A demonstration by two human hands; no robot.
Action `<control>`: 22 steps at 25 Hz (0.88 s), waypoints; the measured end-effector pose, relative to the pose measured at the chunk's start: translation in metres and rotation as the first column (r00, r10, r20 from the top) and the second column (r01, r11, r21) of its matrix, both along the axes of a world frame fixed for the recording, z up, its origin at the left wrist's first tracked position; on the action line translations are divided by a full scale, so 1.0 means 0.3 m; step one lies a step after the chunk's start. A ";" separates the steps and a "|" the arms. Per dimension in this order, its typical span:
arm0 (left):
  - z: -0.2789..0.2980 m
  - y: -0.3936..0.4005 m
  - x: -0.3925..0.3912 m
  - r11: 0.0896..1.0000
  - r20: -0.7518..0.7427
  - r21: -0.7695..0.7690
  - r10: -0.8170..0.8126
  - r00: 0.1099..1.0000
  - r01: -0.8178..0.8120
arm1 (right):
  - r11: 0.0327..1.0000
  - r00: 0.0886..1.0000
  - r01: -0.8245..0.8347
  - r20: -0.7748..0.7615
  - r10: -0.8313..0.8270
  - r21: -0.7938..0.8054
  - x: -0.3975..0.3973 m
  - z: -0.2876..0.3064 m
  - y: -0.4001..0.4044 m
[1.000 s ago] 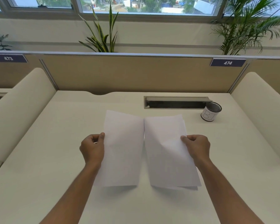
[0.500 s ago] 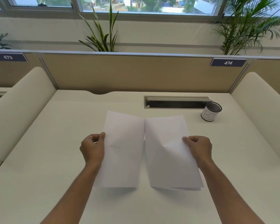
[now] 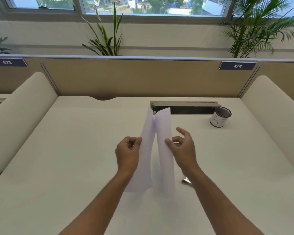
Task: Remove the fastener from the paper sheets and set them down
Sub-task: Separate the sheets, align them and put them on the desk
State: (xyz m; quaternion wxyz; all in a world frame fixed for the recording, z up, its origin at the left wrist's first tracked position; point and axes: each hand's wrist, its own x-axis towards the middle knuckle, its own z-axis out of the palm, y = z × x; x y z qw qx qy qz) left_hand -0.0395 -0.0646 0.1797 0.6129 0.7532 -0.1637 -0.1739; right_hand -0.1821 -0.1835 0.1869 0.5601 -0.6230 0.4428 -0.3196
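Both hands are up over the desk (image 3: 58, 167), each pinching one paper sheet. The left hand (image 3: 127, 153) has its fingers closed on the left sheet (image 3: 145, 158); the right hand (image 3: 182, 150) grips the right sheet (image 3: 165, 150) between thumb and a finger, its other fingers spread loose. The sheets stand nearly edge-on, tops touching, in front of the cable slot (image 3: 185, 108). A small shiny metal piece (image 3: 186, 180), possibly the fastener, lies on the desk just right of the right sheet.
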 end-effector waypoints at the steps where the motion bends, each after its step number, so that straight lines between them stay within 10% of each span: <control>1: 0.009 -0.015 -0.025 1.000 0.010 -0.005 -0.030 0.999 0.030 | 1.000 1.000 -0.025 -0.007 0.025 -0.013 0.019 -0.004 0.014; 13: -0.002 -0.029 -0.124 0.944 0.069 -0.038 -0.324 0.943 0.327 | 1.000 0.993 0.004 -0.120 -0.004 -0.002 0.061 -0.007 0.042; 17: -0.065 -0.031 -0.066 0.987 0.138 -0.028 -0.152 0.979 0.158 | 0.998 0.993 -0.059 -0.100 0.061 0.019 0.029 0.013 0.027; 22: -0.129 -0.009 0.085 0.992 -0.251 -0.022 -0.126 0.960 0.125 | 0.977 0.983 -0.176 0.075 0.168 0.117 -0.037 0.030 -0.013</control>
